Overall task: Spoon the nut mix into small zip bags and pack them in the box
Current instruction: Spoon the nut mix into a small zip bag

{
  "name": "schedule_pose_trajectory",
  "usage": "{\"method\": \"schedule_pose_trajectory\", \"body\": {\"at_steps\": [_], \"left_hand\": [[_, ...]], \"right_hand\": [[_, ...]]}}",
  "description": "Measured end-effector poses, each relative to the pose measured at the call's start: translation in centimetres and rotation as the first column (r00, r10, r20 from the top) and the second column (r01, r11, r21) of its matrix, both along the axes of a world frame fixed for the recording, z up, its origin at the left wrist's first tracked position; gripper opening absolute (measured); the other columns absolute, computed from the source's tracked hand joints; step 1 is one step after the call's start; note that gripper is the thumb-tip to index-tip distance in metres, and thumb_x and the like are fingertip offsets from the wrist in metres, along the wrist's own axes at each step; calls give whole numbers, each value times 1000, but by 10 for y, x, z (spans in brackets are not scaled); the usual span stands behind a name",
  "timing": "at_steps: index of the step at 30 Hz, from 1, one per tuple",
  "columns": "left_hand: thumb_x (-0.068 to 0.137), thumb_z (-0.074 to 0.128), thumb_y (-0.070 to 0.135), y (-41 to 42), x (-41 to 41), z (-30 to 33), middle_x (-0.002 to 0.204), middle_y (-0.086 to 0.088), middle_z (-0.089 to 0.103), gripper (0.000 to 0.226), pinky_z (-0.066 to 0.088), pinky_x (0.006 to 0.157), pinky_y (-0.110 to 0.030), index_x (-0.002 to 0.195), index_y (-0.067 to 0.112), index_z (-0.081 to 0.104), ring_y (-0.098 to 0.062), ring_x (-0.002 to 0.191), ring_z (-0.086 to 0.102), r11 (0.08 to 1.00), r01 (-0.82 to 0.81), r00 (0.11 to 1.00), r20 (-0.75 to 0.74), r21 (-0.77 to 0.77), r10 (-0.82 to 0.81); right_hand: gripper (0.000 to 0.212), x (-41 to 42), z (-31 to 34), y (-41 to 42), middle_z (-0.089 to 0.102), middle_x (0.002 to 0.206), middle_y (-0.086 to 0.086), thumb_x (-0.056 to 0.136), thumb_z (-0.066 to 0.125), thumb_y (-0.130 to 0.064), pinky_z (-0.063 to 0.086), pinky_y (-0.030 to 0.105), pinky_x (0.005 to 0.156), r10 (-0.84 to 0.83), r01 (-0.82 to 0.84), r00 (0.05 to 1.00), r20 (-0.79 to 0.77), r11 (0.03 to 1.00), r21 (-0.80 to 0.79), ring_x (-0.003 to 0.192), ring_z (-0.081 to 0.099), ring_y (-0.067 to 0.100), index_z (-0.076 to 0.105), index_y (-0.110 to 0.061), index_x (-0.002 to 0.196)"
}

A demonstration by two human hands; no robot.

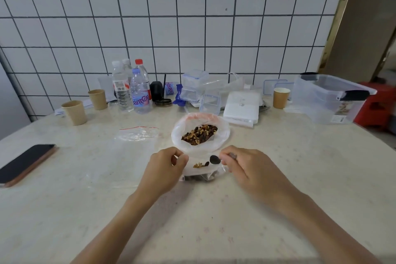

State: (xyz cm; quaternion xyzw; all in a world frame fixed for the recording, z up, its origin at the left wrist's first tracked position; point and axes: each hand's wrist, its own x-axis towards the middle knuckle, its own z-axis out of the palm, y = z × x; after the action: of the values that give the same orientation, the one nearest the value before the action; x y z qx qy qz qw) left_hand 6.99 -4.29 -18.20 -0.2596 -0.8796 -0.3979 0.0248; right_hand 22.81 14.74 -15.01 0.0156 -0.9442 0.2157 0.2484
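A big open plastic bag (pixel 222 133) holds the nut mix (pixel 200 134) in the middle of the table. Just in front of it a small clear zip bag (pixel 203 172) stands with some nuts inside. My left hand (pixel 165 167) pinches the small bag's left rim. My right hand (pixel 250 169) grips a dark spoon (pixel 215 159) whose bowl hovers over the bag's mouth. More empty zip bags with a red strip (pixel 137 134) lie to the left. The clear plastic box (pixel 327 100) with black latches stands at the far right.
A phone (pixel 25 164) lies at the left edge. Paper cups (pixel 74 112) (pixel 281 97), several water bottles (pixel 139 90), clear food containers (pixel 195 88) and a white packet (pixel 243 106) line the back by the tiled wall.
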Motion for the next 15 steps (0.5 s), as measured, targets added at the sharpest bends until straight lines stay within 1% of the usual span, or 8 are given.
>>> {"method": "schedule_pose_trajectory", "body": {"at_steps": [2,4,5,6,8,9,12,15], "left_hand": [[99,62,35,-1,-2,1,66,7,66,21,45,60,-26,82,26,68,-12,66,65,1000,-2,1000,-11,1,2],[99,62,37,-1,-4,2,67,6,67,21,50,64,-29,83,26,68,-14,67,66,1000,-2,1000,-8,-1,2],[99,62,40,-2,-4,2,68,6,67,21,51,64,-30,83,27,68,-13,68,66,1000,-3,1000,-11,-5,3],[98,62,43,-2,-4,2,69,7,68,22,50,64,-30,84,27,68,-12,68,66,1000,-5,1000,-17,-10,5],[95,61,55,-3,-5,0,76,10,68,27,47,63,-28,87,30,68,-7,70,64,1000,-19,999,-33,-11,19],[94,59,61,-4,-6,-1,80,13,68,31,45,62,-26,88,32,68,-4,72,63,1000,-30,999,-43,-8,29],[92,53,68,-7,-14,-3,86,18,66,32,43,62,-22,88,38,64,-1,76,62,999,-49,997,-52,18,50],[93,53,67,-5,-32,-4,92,18,65,35,46,66,-25,97,34,64,-3,80,63,996,-81,995,-50,48,84]], "right_hand": [[35,2,1,-1,69,86,-9,105,37,-43,52,38,70,17,-16,1000,-6,989,144,75,63,16,67,-25,107],[34,1,-2,1,70,89,-9,105,38,-44,53,37,71,40,-36,999,-33,993,111,77,65,14,67,-27,108],[32,0,-3,1,71,86,-9,106,39,-44,53,35,70,52,-52,997,-49,999,10,76,66,13,66,-28,104],[29,-2,-4,1,72,84,-7,107,43,-42,53,32,66,54,-64,996,-70,987,-150,75,68,14,67,-27,99],[24,-7,-5,2,76,84,-2,107,51,-29,51,24,57,2,-63,992,-123,862,-503,72,72,17,69,-22,93],[23,-10,-5,3,77,84,1,107,52,-23,50,25,53,-39,-59,989,-145,787,-614,71,73,21,70,-17,94],[23,-20,-4,8,79,84,10,108,51,-18,52,33,45,-107,-57,982,-153,607,-792,72,75,32,68,-5,99],[27,-34,-1,13,78,84,16,108,50,-20,53,33,44,-134,-55,982,-130,459,-887,73,75,36,67,0,101]]}}
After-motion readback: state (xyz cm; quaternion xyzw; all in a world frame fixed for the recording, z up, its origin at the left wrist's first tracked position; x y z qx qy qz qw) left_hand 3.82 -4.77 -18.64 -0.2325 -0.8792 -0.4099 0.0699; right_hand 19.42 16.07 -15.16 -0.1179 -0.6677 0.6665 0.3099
